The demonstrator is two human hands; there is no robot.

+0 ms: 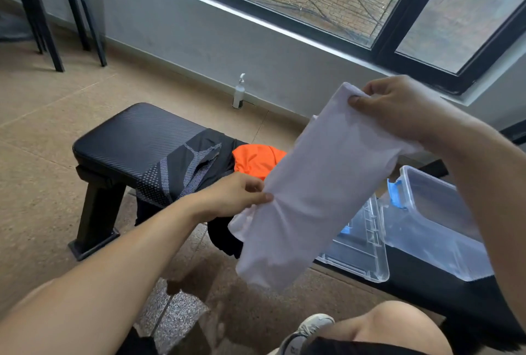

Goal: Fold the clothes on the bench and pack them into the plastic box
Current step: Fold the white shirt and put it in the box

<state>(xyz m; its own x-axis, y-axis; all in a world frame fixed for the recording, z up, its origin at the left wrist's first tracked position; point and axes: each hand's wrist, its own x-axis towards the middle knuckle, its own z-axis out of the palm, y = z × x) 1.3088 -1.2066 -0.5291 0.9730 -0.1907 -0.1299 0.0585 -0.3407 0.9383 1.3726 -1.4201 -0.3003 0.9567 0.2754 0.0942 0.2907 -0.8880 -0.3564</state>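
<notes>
Hands, left (236, 195) and right (398, 104), pinch white garment's (318, 178) edges above bench (136, 138).

The white garment (318, 184) is smooth, matt cloth with soft creases. The desk (136, 138) has black padding with a woven, faintly glossy texture. On it, the black garment (187, 167) is matt knit with grey dotted panels, and the orange garment (256, 160) is thin, smooth fabric. The plastic box (435, 221) and its lid (361, 249) are clear, glossy plastic with blue latches. The floor (42, 141) looks speckled and matt.
</notes>
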